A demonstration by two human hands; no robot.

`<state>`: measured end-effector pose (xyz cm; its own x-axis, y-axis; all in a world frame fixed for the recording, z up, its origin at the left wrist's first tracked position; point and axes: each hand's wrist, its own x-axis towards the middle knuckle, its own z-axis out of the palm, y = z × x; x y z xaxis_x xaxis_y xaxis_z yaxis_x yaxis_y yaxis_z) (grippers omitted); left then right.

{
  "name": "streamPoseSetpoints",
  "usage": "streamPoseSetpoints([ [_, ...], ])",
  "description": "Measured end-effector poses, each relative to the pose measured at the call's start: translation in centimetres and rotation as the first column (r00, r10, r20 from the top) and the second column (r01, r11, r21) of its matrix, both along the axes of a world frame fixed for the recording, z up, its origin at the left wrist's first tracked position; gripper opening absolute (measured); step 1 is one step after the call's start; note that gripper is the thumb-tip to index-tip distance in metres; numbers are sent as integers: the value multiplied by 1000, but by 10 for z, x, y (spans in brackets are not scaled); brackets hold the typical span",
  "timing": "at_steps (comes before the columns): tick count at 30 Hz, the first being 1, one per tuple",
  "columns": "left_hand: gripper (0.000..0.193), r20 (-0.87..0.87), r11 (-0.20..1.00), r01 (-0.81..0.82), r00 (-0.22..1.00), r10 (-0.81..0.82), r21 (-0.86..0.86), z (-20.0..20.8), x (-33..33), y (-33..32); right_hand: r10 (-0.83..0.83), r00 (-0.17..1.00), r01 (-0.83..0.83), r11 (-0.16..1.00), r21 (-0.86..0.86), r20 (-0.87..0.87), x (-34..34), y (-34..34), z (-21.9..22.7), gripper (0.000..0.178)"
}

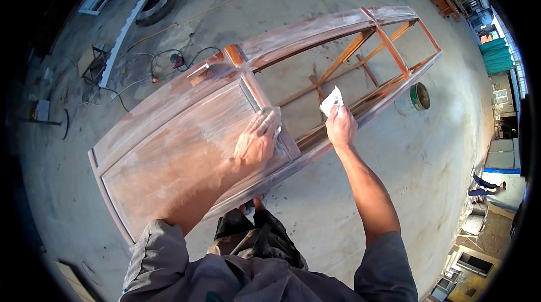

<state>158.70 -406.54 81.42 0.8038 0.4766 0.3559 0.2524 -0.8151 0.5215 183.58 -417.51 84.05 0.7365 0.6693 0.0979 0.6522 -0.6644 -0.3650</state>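
While the left hand point(256, 141) lay flattened on the dusty wooden panel point(169, 161), light, even strokes along the grain, eased near the edge strip point(256, 90), seemed wise; whether it gripped anything could not be told. Right of the panel, the right hand point(341, 127) pinched a white sheet point(331, 102) above the open wooden frame point(387, 45).

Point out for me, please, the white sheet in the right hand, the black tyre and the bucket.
White sheet point(331, 102): head view, on its flat face.
Black tyre point(160, 14): head view, on its near side.
Bucket point(413, 99): head view, on its outer wall.
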Motion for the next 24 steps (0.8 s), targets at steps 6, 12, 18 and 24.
streamPoseSetpoints([
  [6, 45, -37, 986, -160, 986, 161, 41, -10, 25, 33, -10, 999, 10, 1000, 11, 32, 2, -10, -5, 27],
  [12, 42, -20, 958, -285, 958, 285, 20, -5, 41, 94, 8, 1000, -8, 1000, 22, 24, 1, -5, -2, 28],
  [18, 45, -56, 977, -209, 976, 210, 33, -8, 35, 54, -5, 999, 4, 1000, 8, 33, 7, -11, -5, 27],
  [24, 50, -14, 987, -125, 992, 124, -101, 9, 9, -49, 4, 1000, -4, 1000, -5, 18, 3, -9, -1, 28],
])
